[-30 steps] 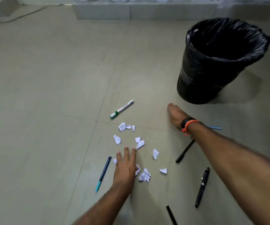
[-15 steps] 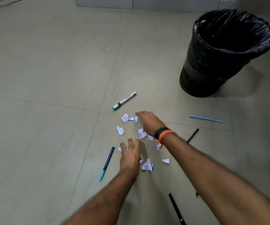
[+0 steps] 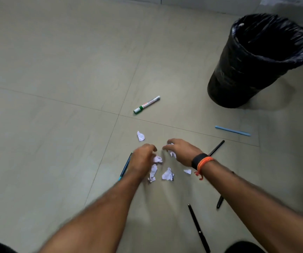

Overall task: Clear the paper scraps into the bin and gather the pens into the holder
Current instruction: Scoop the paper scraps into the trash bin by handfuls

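Crumpled white paper scraps lie on the tiled floor: one (image 3: 140,136) apart at the top, others (image 3: 168,174) just below my hands. My left hand (image 3: 143,157) is curled with a scrap (image 3: 157,159) at its fingers. My right hand (image 3: 180,152), with a black and orange wristband, is curled over more scraps (image 3: 172,153). The black-lined bin (image 3: 238,84) stands at the far right. Pens lie around: a green-capped marker (image 3: 146,105), a light blue pen (image 3: 232,130), a teal pen (image 3: 126,167) beside my left wrist, and black pens (image 3: 216,147) (image 3: 199,229). No holder is in view.
Another black pen (image 3: 220,202) shows partly under my right forearm. A wall base (image 3: 192,2) runs along the top edge. Dark shapes, perhaps my knees, sit at the bottom corners.
My right hand swept left from near the bin to the scrap pile. My left hand went from flat to curled. The scraps are bunched closer together.
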Available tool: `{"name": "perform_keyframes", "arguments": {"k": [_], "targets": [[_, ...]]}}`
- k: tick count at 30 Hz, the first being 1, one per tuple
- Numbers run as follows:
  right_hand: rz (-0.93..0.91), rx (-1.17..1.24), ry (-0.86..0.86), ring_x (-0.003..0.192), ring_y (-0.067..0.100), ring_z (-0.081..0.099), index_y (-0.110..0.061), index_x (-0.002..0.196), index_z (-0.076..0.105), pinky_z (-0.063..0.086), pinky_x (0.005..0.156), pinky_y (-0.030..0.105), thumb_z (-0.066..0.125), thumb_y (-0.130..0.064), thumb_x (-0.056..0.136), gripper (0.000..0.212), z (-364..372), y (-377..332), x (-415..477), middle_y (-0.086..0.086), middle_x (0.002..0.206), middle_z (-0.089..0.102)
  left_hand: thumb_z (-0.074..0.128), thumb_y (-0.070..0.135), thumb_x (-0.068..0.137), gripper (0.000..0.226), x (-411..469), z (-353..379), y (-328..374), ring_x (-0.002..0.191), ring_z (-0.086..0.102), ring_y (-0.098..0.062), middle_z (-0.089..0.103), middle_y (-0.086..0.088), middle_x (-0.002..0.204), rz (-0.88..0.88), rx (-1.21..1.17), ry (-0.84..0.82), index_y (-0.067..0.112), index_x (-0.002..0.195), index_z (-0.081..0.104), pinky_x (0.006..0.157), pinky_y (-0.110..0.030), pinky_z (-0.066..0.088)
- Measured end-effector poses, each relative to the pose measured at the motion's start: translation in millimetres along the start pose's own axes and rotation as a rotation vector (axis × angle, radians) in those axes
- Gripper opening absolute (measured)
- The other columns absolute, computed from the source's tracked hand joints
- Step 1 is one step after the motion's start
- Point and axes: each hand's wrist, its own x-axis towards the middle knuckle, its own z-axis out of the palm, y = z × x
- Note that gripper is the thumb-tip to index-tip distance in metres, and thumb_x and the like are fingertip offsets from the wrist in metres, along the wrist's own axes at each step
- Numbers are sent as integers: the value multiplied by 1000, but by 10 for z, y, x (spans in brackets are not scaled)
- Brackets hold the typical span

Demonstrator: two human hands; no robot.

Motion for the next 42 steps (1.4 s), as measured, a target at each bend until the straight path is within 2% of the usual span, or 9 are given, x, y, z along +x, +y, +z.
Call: {"name": "perform_keyframes", "arguments": {"k": [3,5,8,11,17,23,30,35,42], "targets": [[189,106,123,125,30,44,-22,140,44,41,102,37,41,12,77,72,-52,135,-84,6,140,47,60,14,89,16,165,-142,-54,95,65,-26,71,-5,102,-30,-68,237,14,100,71,83,-31,46],[379,149,168,124,34,42,-18,142,39,40,102,40,43,9,79,69,-57,163,-133,12,139,44,55,8,93,29,298,-147,-92,112,58,-29,63,-9,123,-70,-67,261,10,120,63,93,-33,42],[475,162,73,114,41,45,-14,135,41,41,95,42,45,-1,85,52,40,-13,-192,19,131,41,59,19,93,68,413,-57,-164,137,25,-38,20,-18,154,-181,185,-95,4,148,22,113,-39,24],[426,169,21,113,41,45,-20,140,35,43,97,43,40,-4,86,57,188,-171,-238,18,132,35,56,26,94,80,294,88,-216,144,9,-40,5,-24,157,-56,413,-283,-4,150,7,120,-40,9],[389,232,-21,116,39,44,-27,141,39,44,97,40,43,3,81,67,59,-71,-395,15,129,38,56,5,83,47,-196,123,-90,128,43,-29,47,-7,138,135,229,-182,8,130,51,104,-24,27],[465,222,97,109,38,47,-10,128,42,40,91,38,51,0,80,50,67,-52,-329,16,128,38,59,48,88,68,-398,143,97,125,41,-28,37,-8,141,-262,211,-14,10,140,35,100,-34,38],[394,223,128,112,32,46,-12,119,52,45,90,41,50,-5,83,37,455,-317,-439,11,122,46,51,55,89,72,-609,453,333,134,30,-19,26,6,150,-301,231,-89,18,146,26,90,-40,44],[470,319,362,119,28,44,-23,129,55,45,97,40,54,-25,88,41,523,-374,-401,7,131,51,57,57,85,83,-632,471,496,140,26,-24,16,1,159,-377,207,-3,26,152,19,94,-43,45],[467,324,306,114,25,49,-22,111,67,46,90,32,55,-15,87,27,583,-381,-512,1,122,57,57,45,89,48,-759,439,393,132,33,-20,30,7,147,-288,224,-81,35,133,41,83,-39,46]]}}
